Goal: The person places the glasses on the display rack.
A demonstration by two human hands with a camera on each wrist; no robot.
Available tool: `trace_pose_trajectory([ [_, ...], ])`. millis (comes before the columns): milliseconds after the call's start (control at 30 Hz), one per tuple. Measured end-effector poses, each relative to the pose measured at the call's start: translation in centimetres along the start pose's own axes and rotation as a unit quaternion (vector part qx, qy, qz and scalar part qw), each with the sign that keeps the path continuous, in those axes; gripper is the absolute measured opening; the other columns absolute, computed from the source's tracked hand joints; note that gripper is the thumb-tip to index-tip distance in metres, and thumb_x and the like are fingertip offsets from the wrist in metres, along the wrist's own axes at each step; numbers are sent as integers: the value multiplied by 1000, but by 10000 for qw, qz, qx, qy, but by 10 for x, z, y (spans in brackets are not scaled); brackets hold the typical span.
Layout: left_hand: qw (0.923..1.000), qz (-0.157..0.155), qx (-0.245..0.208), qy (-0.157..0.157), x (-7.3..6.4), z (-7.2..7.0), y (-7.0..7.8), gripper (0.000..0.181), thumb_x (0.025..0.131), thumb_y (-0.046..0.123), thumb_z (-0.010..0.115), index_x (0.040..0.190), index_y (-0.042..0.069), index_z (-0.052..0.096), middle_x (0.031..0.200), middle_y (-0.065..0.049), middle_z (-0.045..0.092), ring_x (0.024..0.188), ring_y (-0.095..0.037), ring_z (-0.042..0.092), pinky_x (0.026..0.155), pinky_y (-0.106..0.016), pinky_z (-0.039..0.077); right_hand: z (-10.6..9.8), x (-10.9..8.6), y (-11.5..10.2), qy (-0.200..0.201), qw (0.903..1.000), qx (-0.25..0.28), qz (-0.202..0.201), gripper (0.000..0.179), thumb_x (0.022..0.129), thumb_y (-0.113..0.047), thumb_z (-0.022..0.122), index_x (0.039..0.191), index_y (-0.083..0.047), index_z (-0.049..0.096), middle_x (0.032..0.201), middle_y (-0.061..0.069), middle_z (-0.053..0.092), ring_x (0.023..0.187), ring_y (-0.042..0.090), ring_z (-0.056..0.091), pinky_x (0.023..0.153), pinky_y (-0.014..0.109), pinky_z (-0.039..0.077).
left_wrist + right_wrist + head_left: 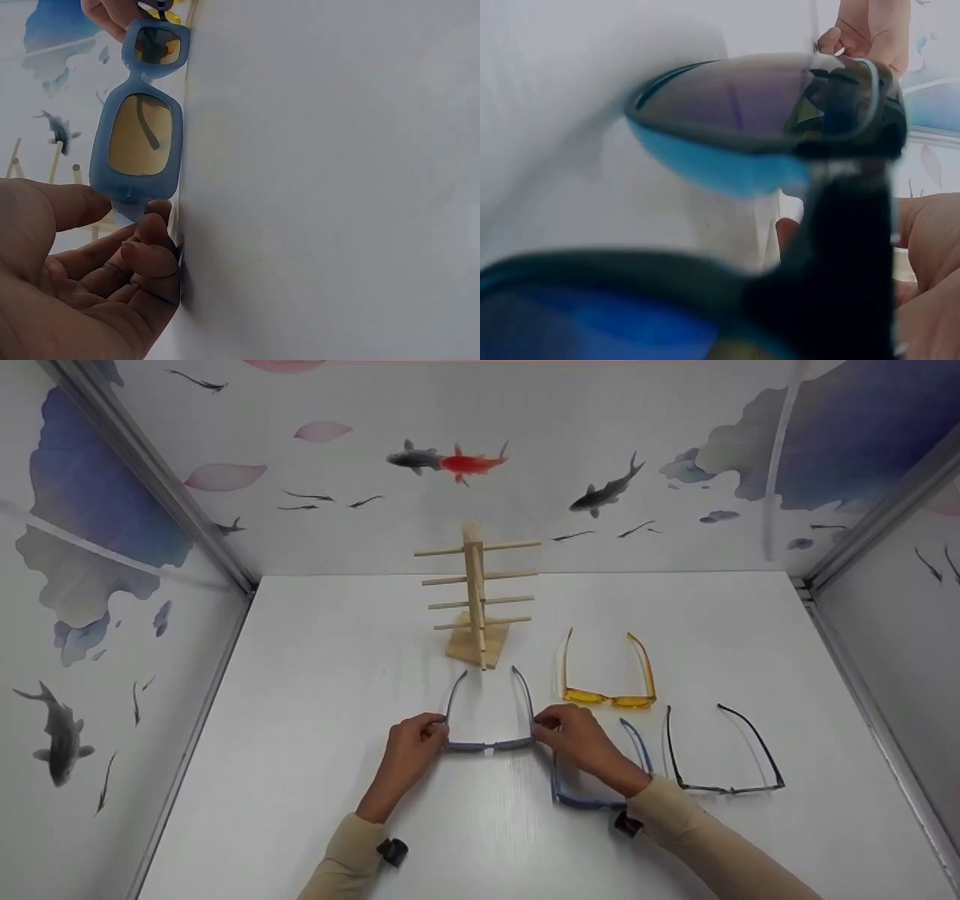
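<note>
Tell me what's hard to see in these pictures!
Head view: part of the lower blue glasses, behind the right hand.
Left wrist view: much of the wooden stand, behind the left hand.
Right wrist view: the nearest glasses, blurred, cut off by the left and bottom edges.

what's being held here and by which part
The blue-framed tan-lensed sunglasses, by both temples, near the front: left grip on one, right grip on the other.

This looks like a small booth, in what building cannot be told: a white tabletop (322, 660) between left, far and right wall panels (337, 540), printed with fish (476, 463) and petals (225, 476), with metal corner strips (155, 472).
</note>
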State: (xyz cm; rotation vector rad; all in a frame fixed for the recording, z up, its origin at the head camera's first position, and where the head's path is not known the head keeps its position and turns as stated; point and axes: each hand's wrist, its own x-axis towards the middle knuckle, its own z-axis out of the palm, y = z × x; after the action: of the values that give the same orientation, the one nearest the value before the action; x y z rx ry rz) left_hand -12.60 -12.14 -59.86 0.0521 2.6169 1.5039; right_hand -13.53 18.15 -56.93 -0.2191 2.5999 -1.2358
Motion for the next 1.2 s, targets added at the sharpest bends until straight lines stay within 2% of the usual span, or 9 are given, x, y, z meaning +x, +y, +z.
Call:
trace_pose_trajectory([
  [300,9997,68,-251,3,-7,-2,3,28,106,11,69,128,-5,76,89,-2,76,75,-13,66,69,-26,54,-3,-1,-6,40,9997,165,-162,16,98,-6,76,109,3,84,94,5,80,81,17,68,71,35,58],
  [633,9986,-97,-513,81,-21,-8,12,29,106,13,71,128,-6,75,90,-5,78,73,-17,67,65,-25,52,-8,-8,-14,-80,9991,409,8,15,101,-13,76,107,-3,86,90,1,79,82,17,66,71,34,55],
  [800,9984,-125,-544,40,-25,-9,20,30,106,14,72,129,-6,75,91,-4,78,74,-16,68,64,-25,52,-15,-13,-15,-201,9979,584,198,20,102,-18,76,111,-3,86,92,0,79,87,24,72,70,33,60],
  [967,9952,-319,-904,-184,-27,-11,28,35,106,17,72,134,-5,73,91,-4,78,75,-17,66,63,-25,51,-22,-21,-15,-221,9960,844,180,24,104,-20,75,118,-1,83,98,2,80,98,31,74,75,36,63],
  [1100,9873,-527,-1408,-518,-28,-15,32,38,108,20,70,138,-5,71,92,-6,77,77,-18,65,63,-24,49,-26,-25,-15,-145,9953,949,146,27,105,-20,75,121,1,81,102,5,80,98,27,74,76,38,64],
  [1200,9823,-551,-1647,-708,-28,-16,35,36,110,21,68,136,-5,72,91,-7,75,78,-19,64,62,-24,47,-29,-28,-15,-61,9951,973,169,28,105,-21,75,122,1,81,106,5,79,98,22,72,79,40,65],
])
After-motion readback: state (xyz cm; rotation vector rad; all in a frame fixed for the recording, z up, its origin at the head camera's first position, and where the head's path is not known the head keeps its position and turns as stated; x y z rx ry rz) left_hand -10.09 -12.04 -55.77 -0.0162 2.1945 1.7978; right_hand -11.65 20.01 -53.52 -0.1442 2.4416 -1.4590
